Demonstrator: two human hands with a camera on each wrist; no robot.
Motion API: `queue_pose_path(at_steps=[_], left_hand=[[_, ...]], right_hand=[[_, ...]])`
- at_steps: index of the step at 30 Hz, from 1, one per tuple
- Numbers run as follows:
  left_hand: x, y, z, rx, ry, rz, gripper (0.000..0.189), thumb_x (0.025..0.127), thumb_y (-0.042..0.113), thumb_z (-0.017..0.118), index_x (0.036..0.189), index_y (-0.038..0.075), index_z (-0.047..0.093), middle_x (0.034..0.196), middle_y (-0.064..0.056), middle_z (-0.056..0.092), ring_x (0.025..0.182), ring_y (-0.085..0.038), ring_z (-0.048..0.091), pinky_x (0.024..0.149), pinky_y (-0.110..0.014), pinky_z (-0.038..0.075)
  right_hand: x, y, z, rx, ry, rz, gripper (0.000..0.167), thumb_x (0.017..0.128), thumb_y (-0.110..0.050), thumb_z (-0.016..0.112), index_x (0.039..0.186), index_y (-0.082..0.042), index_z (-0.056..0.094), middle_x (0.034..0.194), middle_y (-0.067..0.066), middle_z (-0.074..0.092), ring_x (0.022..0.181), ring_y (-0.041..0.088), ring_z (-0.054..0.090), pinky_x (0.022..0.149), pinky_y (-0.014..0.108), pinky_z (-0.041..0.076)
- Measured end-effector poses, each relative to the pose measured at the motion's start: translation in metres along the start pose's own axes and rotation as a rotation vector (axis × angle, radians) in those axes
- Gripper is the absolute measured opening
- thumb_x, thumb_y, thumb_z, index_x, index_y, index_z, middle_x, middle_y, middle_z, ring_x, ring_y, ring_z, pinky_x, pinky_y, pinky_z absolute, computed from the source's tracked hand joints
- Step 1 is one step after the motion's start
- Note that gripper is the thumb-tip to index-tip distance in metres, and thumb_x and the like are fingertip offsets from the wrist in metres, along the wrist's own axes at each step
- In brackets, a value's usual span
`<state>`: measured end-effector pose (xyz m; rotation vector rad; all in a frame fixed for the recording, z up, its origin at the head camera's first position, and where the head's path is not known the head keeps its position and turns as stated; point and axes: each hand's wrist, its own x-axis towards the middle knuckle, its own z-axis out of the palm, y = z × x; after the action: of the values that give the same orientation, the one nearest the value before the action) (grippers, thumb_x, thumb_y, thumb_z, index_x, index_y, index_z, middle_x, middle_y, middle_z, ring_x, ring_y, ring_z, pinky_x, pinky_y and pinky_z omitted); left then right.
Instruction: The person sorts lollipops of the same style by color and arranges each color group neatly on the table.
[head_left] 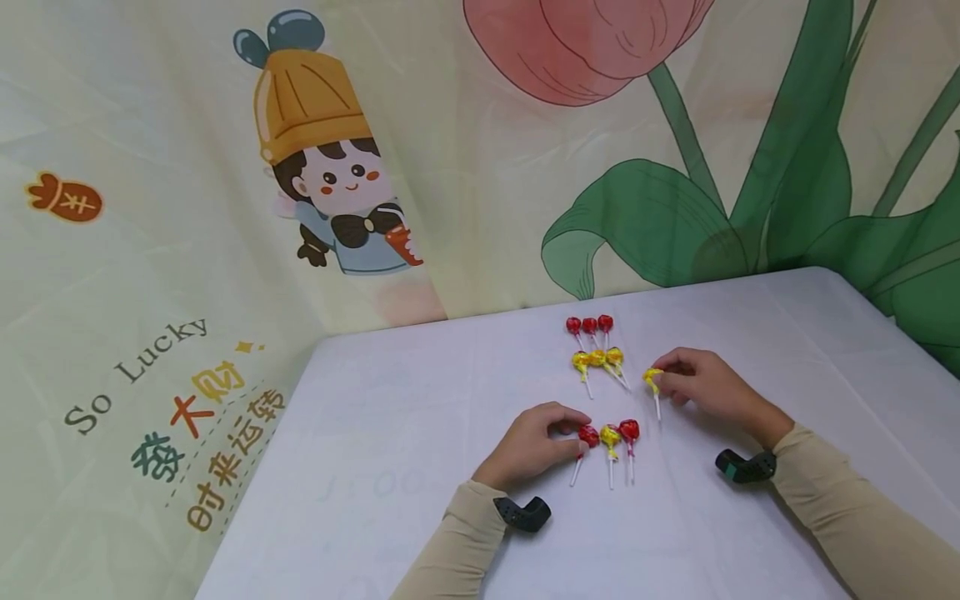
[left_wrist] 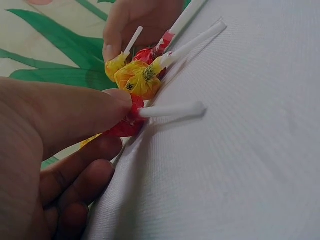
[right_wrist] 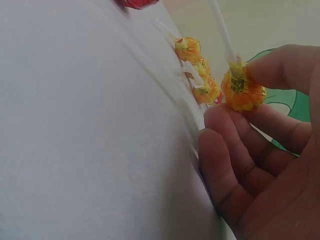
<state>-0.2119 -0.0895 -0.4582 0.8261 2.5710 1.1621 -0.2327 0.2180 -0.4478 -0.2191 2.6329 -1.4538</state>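
Observation:
My left hand [head_left: 534, 442] pinches a red lollipop [head_left: 588, 435] between thumb and fingers, its white stick pointing toward me. To the right of it in the same front row lie a yellow lollipop [head_left: 611, 435] and another red lollipop [head_left: 629, 429]. Farther right and back, my right hand [head_left: 701, 387] grips a second yellow lollipop [right_wrist: 242, 90] by its wrapped head; the stick hangs toward the near side in the head view. Left of that hand is a row of three yellow lollipops [head_left: 597, 358], with three red lollipops [head_left: 590, 325] behind them.
A white cloth covers the table [head_left: 405, 400]. Behind it hangs a printed backdrop [head_left: 480, 183] with a tulip and a cartoon child, meeting the table's back edge. Dark wrist devices [head_left: 523, 514] sit on both sleeves.

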Motion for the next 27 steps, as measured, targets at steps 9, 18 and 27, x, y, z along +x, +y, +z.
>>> queue_pose_path(at_steps=[9, 18, 27], left_hand=[[0.002, -0.003, 0.001, 0.018, -0.005, 0.008, 0.029, 0.091, 0.032, 0.074, 0.120, 0.027, 0.072, 0.110, 0.019, 0.062, 0.100, -0.005, 0.055, 0.088, -0.026, 0.047], [0.003, -0.005, 0.002, 0.036, 0.000, 0.017, 0.030, 0.091, 0.030, 0.074, 0.120, 0.026, 0.072, 0.111, 0.018, 0.062, 0.099, -0.004, 0.055, 0.089, -0.026, 0.047], [0.002, -0.006, 0.005, 0.057, 0.009, 0.019, 0.028, 0.091, 0.032, 0.074, 0.119, 0.027, 0.072, 0.109, 0.019, 0.062, 0.098, -0.003, 0.054, 0.088, -0.025, 0.047]], right_hand=[[0.012, -0.001, -0.002, -0.018, 0.012, 0.032, 0.037, 0.098, -0.030, 0.064, 0.124, -0.004, 0.061, 0.113, 0.012, 0.064, 0.091, 0.027, 0.060, 0.078, 0.033, 0.054], [0.027, 0.000, -0.001, -0.023, 0.030, 0.010, 0.041, 0.097, -0.030, 0.066, 0.127, -0.003, 0.060, 0.119, 0.016, 0.060, 0.093, 0.028, 0.058, 0.076, 0.031, 0.054], [0.038, -0.002, 0.002, -0.012, 0.062, 0.035, 0.041, 0.097, -0.027, 0.064, 0.130, -0.003, 0.058, 0.123, 0.016, 0.059, 0.095, 0.029, 0.056, 0.076, 0.031, 0.053]])
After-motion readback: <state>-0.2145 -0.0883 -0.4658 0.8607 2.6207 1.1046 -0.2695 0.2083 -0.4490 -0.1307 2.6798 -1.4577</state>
